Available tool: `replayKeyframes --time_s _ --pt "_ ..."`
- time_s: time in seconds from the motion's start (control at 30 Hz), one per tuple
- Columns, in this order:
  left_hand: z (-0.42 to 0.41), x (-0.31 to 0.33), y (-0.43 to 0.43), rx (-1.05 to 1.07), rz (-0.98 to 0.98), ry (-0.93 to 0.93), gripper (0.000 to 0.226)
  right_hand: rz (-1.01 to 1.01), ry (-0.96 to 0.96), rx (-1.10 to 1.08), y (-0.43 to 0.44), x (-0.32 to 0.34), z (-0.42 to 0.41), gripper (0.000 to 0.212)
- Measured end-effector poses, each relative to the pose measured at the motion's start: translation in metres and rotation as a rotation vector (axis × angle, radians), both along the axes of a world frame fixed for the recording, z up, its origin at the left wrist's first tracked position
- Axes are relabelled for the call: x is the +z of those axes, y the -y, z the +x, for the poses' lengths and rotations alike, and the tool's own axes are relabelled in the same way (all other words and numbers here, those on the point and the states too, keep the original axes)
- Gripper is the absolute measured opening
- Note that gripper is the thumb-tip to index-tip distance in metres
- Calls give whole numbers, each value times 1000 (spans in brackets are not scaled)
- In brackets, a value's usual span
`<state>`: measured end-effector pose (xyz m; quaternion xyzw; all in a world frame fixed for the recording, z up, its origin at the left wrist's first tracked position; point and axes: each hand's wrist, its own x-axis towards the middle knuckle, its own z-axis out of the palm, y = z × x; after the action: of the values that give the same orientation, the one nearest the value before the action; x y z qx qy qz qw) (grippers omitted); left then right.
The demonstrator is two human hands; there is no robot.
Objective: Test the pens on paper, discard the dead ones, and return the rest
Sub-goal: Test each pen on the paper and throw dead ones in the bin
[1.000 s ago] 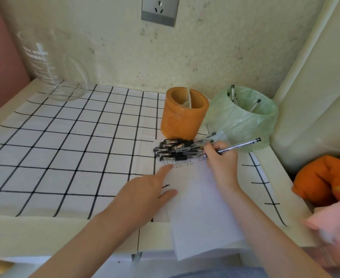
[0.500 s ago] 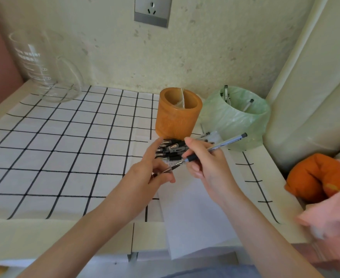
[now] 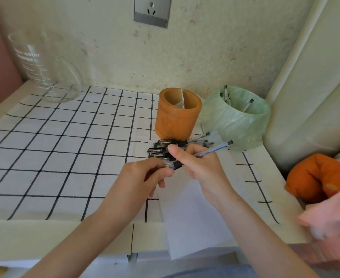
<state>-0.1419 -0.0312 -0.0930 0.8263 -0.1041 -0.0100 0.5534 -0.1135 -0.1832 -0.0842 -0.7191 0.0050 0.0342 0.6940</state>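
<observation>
My right hand (image 3: pixel 200 164) holds a clear pen (image 3: pixel 215 149) with a black grip just above the white paper (image 3: pixel 193 217), its back end pointing up and right. My left hand (image 3: pixel 145 177) pinches the pen's tip end; what sits between those fingers is hidden. Behind both hands, a pile of black-capped pens (image 3: pixel 162 147) lies on the paper's far edge. An orange pen holder (image 3: pixel 177 117) stands behind the pile, with one thin white stick inside. To its right, a bin lined with a green bag (image 3: pixel 237 121) holds a few pens.
A white cloth with a black grid (image 3: pixel 64 147) covers the table. A glass measuring jug (image 3: pixel 44 67) stands at the back left by the wall. An orange cushion (image 3: pixel 315 175) and pink fabric (image 3: pixel 333 215) lie off the table's right edge.
My right hand lifted the pen off the paper and turned its tip left. My left hand left the paper and closed on the pen's tip end.
</observation>
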Motion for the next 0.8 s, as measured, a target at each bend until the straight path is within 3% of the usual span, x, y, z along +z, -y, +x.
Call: replayKeyframes --time_s 0.27,0.5,0.8 --pt "-7 -7 8 24 -14 31 19 20 7 -52 -4 -5 -2 48" --pt "-5 -6 10 -16 32 40 25 112 -128 -54 -6 -5 -7 45" --pt "17 -1 11 40 408 129 26 151 -349 -145 15 -2 5 32"
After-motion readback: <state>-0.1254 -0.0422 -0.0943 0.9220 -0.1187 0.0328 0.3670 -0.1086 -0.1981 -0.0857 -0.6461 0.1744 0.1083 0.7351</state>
